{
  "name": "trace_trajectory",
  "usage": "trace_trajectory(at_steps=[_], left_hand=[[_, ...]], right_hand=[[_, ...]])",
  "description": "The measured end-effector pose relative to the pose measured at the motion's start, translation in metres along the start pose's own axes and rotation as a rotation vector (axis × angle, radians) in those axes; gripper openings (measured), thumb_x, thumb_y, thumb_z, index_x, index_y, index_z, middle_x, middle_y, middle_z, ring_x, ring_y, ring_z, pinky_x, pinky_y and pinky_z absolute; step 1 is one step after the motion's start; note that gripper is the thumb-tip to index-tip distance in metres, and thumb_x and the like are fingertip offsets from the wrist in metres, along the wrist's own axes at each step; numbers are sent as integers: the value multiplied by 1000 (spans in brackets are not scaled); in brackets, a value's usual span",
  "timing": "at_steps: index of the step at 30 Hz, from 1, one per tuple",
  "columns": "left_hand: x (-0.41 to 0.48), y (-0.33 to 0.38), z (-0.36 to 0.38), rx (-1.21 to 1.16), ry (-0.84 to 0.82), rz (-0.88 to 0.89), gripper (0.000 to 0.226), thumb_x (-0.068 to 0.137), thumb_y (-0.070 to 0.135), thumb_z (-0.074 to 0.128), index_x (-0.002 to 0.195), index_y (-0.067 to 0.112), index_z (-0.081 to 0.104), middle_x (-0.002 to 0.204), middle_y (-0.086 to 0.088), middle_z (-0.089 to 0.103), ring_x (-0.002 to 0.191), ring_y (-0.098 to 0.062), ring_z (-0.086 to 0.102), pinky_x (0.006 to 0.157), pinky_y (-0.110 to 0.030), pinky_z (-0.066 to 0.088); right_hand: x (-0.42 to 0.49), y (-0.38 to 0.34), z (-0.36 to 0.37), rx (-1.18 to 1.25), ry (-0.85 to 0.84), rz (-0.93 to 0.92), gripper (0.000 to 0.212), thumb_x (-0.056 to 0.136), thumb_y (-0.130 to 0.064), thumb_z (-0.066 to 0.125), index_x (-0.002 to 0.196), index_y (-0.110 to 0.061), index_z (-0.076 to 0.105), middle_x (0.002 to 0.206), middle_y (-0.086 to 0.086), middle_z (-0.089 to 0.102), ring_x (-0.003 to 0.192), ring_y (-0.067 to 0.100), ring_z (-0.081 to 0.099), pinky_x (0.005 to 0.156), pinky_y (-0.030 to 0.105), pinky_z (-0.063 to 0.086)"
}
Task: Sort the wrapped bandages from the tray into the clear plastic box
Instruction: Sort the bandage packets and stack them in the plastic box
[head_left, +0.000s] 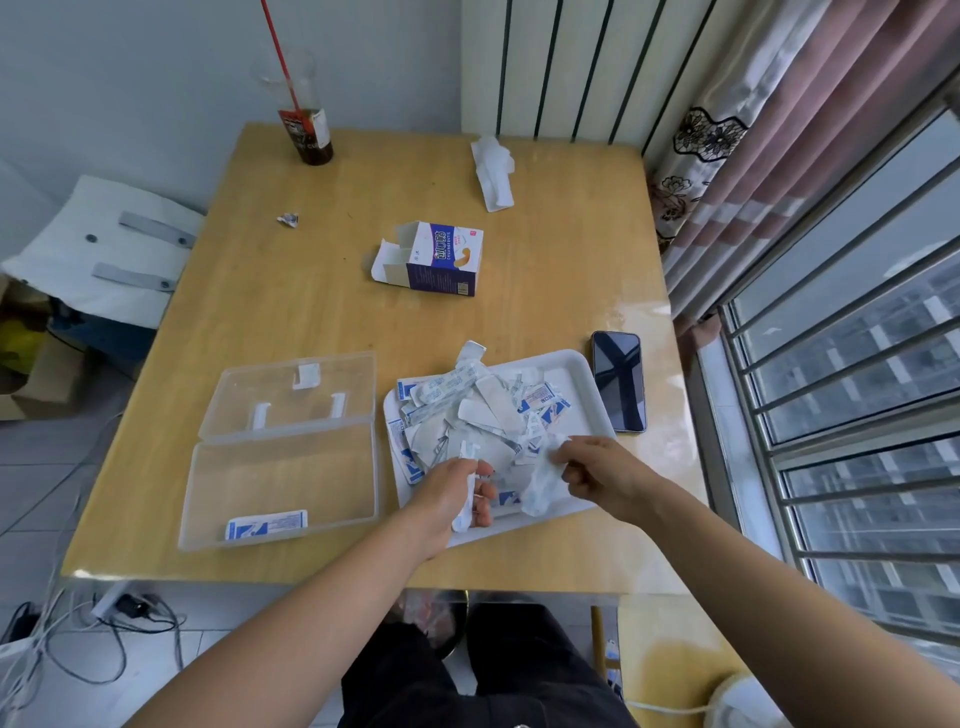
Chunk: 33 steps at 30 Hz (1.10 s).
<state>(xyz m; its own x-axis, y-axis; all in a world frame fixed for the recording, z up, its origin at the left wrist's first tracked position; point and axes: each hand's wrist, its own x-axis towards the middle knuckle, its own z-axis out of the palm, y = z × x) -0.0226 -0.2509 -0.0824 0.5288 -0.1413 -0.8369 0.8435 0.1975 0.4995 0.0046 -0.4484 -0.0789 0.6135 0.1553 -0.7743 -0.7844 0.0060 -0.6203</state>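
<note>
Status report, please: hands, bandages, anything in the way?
Left hand grips white strips over tray. Right hand pinches crumpled wrapper. One wrapped bandage in clear box. Nothing between them.

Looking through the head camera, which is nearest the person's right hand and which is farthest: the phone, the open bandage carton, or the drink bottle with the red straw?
From the right hand:
1. Phone, just beyond it, on the right.
2. Bandage carton, farther off, in the middle.
3. Drink bottle, at the far left corner.

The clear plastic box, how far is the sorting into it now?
Barely started: one wrapped bandage lies in the clear plastic box. The left hand holds a white strip, the right hand pinches crumpled wrapper. A whole pile is left on the tray.
</note>
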Motion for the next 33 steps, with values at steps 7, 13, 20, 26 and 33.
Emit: trace_trajectory(at_steps=[7,13,20,26,33], left_hand=[[-12,8,6,51,-273,-41,41,98,34,32,94,5,61,73,-14,60,55,-24,53,59,-33,49],[-14,3,-8,564,-256,77,25,93,5,30,95,5,55,68,-7,47,47,-12,32,51,-24,31],[-1,-3,-13,910,-37,228,18,93,11,42,102,11,57,96,-2,66,63,-14,57,65,-29,51],[5,-36,-22,1323,118,435,24,93,26,49,116,18,49,73,8,49,71,-19,52,62,-29,35],[13,-46,-21,1239,203,487,27,88,24,57,112,18,46,82,5,54,78,-18,58,70,-30,42]], right_hand=[[-2,-12,44,-328,-82,-285,9,83,0,69,78,-4,63,65,8,62,56,14,54,55,20,46],[-4,-1,43,-625,-182,-364,37,81,-6,70,115,-17,60,97,4,63,57,7,52,60,17,42],[-1,15,18,-781,-59,-476,7,84,-10,65,84,-16,64,79,-9,61,66,0,47,63,11,35],[10,50,5,-906,98,-512,26,75,-6,69,73,-32,63,89,-5,53,87,7,47,72,12,37],[25,55,4,-948,174,-397,18,73,-3,63,82,-19,64,82,-4,45,68,4,44,61,18,34]])
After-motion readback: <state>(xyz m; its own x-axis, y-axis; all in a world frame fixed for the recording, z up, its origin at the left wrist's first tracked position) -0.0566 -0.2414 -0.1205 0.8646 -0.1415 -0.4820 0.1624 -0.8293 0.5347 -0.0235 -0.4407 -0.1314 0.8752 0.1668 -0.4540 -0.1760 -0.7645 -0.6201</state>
